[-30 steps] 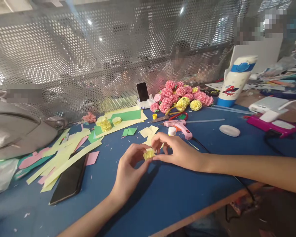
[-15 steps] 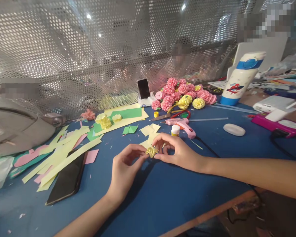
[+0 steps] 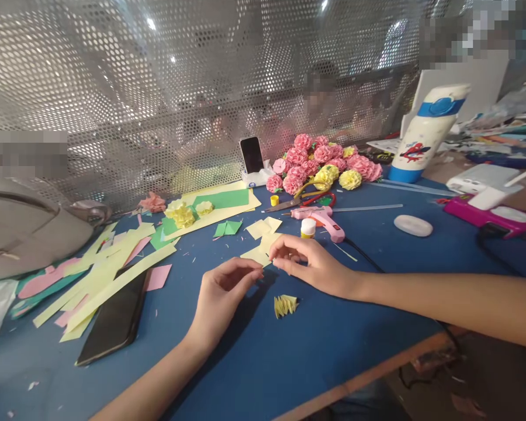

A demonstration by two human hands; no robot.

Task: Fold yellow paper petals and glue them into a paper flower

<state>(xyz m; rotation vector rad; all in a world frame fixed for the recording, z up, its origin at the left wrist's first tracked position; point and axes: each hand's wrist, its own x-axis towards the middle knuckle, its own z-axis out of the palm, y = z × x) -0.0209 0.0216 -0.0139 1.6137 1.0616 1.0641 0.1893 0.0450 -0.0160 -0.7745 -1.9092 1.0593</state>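
On the near side of the pink glue gun (image 3: 330, 223), accordion-folded yellow paper (image 3: 285, 306) lies loose, likely light, springy, easily crushed, best pinched at an end pleat; left hand (image 3: 228, 286) and right hand (image 3: 310, 263) curve fingers narrowly, tip contact unclear

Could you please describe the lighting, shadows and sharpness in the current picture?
Head view: lights glare through the perforated screen; head view: the left hand casts a shadow on the blue table; head view: shapes behind that screen look hazy.
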